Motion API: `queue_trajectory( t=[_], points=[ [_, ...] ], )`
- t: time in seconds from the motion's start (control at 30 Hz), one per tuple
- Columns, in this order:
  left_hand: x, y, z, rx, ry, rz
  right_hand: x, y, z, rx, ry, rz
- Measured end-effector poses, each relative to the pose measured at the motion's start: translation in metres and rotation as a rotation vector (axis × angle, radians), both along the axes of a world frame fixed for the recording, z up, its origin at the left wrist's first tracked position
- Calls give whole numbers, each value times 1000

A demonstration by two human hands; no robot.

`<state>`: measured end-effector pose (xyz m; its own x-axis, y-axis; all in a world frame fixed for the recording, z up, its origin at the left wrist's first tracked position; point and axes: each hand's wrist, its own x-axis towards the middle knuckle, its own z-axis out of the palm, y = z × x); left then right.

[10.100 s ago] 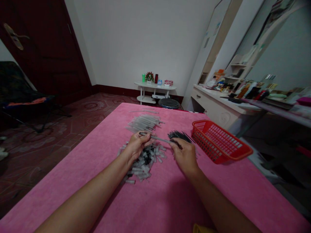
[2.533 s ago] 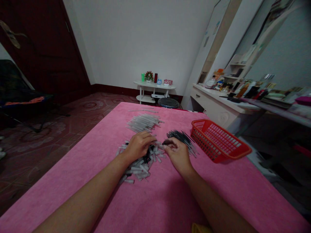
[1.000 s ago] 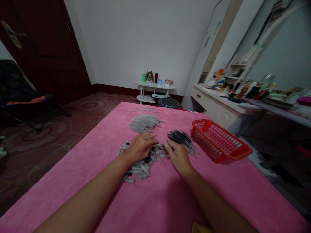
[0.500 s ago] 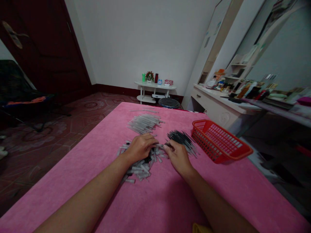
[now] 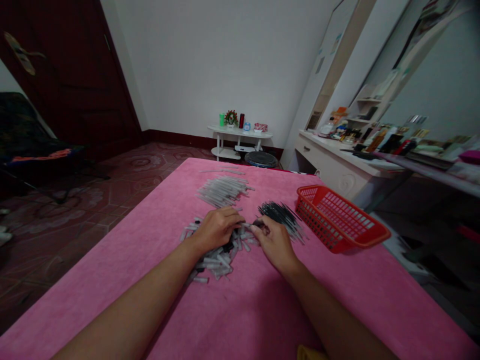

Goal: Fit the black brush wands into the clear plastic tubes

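Observation:
My left hand (image 5: 219, 227) is closed over the pile of short whitish, cap-like pieces (image 5: 217, 262), a few of them black. Its fingertips pinch one end of a slim pale pen part (image 5: 246, 225). On the other end, the fingers of my right hand (image 5: 273, 237) are closed, so the part bridges both hands. Dark material shows at the right fingertips, too small to make out. Just beyond my right hand lies a bundle of thin black pen refills (image 5: 279, 215) with pale ends. Long whitish pen barrels (image 5: 224, 190) lie in a heap past my left hand.
A red plastic basket (image 5: 337, 217) stands right of the refills on the pink cloth (image 5: 150, 240). Something yellow (image 5: 310, 353) lies at the near edge. Beyond are a white side table (image 5: 240, 131), a round black stool (image 5: 261, 159) and a dresser (image 5: 337, 160) with bottles.
The right fingertips have shifted very slightly left along the pale part, toward my left hand. The left hand and the piles look unchanged.

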<state>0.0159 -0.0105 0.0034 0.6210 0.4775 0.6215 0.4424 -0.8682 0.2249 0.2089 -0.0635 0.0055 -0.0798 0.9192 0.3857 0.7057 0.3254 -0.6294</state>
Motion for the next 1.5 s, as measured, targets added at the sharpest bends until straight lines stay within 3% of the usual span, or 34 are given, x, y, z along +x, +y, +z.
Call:
queue_trajectory(
  t=[0.3,0.5,0.8,0.97,1.07,1.13,1.27,1.37,1.5],
  points=[
    [-2,0,3,35,3,27,1,3,-7,-118,128,32],
    [-4,4,3,19,-44,75,-5,1,-7,-83,211,28],
    [1,-2,3,31,23,16,-2,0,-8,-73,120,47],
    [-4,2,3,50,-55,83,-2,0,-6,-96,82,37],
    [-7,9,3,-58,-358,180,-1,1,-5,-86,54,12],
    [-6,13,5,-232,-630,219,-2,0,-4,-87,3,6],
    [-3,18,11,-639,-1072,141,-6,-4,-1,-113,-133,50],
    [-3,17,13,-779,-1207,117,-11,-8,0,-86,-166,119],
    [-4,16,11,-853,-1173,97,-15,-9,-1,-48,-178,200]
  ],
)
